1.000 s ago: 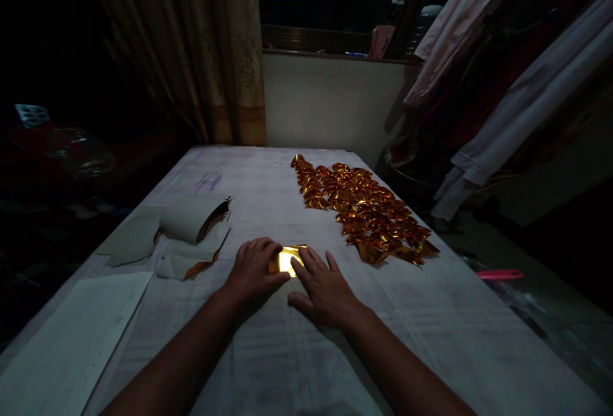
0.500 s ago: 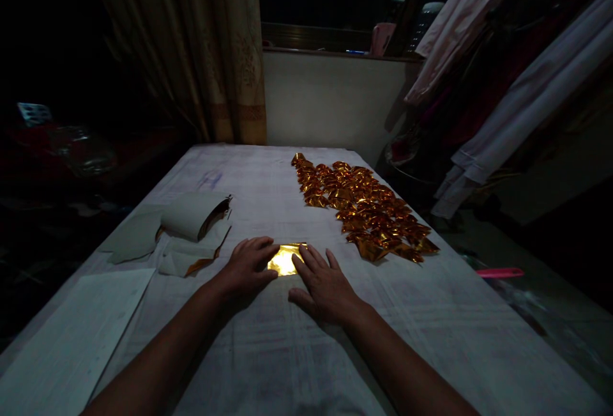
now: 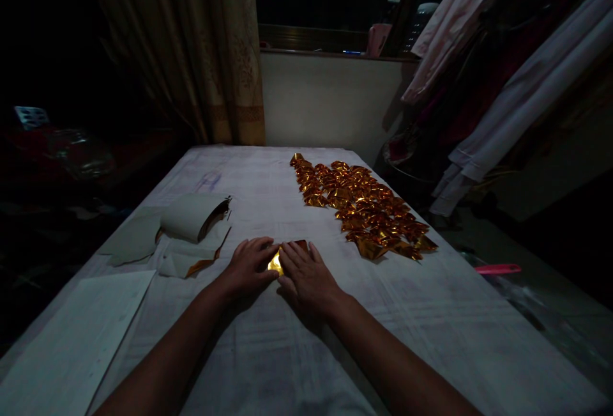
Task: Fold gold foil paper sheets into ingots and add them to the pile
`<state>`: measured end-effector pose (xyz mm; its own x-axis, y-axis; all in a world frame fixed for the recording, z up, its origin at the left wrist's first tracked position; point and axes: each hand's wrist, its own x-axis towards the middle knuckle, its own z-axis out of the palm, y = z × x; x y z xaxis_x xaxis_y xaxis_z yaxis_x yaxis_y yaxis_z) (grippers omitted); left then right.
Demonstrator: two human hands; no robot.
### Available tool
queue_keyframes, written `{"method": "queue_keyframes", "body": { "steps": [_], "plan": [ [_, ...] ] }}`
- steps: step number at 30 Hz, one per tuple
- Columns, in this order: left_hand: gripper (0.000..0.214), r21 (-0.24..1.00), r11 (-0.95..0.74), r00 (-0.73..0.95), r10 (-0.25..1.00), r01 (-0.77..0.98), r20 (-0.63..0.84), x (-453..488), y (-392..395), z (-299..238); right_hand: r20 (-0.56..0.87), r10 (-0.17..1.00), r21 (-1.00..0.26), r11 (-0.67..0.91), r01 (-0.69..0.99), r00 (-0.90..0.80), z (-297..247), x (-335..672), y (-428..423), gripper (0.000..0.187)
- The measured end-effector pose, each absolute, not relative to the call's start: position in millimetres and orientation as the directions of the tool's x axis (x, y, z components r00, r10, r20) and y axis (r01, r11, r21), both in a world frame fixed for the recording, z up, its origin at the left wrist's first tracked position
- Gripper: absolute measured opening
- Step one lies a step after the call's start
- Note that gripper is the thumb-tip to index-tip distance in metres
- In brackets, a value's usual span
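Note:
A small sheet of gold foil paper [image 3: 274, 262] lies on the white cloth-covered table [image 3: 431, 314] right in front of me, mostly hidden under my fingers. My left hand [image 3: 249, 267] rests flat on its left edge with fingers stretched out. My right hand [image 3: 306, 277] lies flat over most of the sheet, fingers stretched forward, pressing it down. The two hands nearly touch. Only a bright sliver of foil shows between them.
A long heap of several folded gold foil pieces [image 3: 366, 208] runs along the right half of the table. A stack of grey-backed foil sheets [image 3: 184, 227] lies at the left, a white paper sheet [image 3: 71, 339] at the near left. Curtain [image 3: 201, 52] and hanging clothes [image 3: 502, 84] surround the table.
My right hand slid left over the gold sheet, covering most of it. The left hand stayed at the sheet's left edge.

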<state>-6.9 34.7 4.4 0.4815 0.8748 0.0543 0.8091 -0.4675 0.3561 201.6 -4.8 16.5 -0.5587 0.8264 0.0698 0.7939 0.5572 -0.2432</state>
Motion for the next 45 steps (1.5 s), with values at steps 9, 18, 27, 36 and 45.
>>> {"method": "queue_keyframes", "body": {
  "steps": [9,18,27,36,45],
  "plan": [
    [0.056,0.397,-0.496,0.532,0.846,0.772,0.022,-15,37,8,-0.076,0.761,-0.247,0.612,0.752,-0.644,23,229,-16,0.059],
    [0.060,0.404,-0.428,0.526,0.834,0.808,-0.167,-17,31,33,-0.078,0.808,-0.235,0.555,0.798,-0.584,24,257,-26,0.058],
    [0.061,0.398,-0.435,0.522,0.841,0.808,-0.140,-18,34,24,0.055,0.823,-0.193,0.564,0.803,-0.565,25,239,-32,0.064],
    [0.059,0.403,-0.433,0.521,0.842,0.806,-0.137,-18,35,20,-0.013,0.736,-0.325,0.638,0.699,-0.677,22,211,-30,0.068],
    [0.059,0.382,-0.450,0.527,0.841,0.807,-0.122,-19,34,20,-0.020,0.836,-0.270,0.524,0.808,-0.549,22,254,-32,0.059]
  ]
}}
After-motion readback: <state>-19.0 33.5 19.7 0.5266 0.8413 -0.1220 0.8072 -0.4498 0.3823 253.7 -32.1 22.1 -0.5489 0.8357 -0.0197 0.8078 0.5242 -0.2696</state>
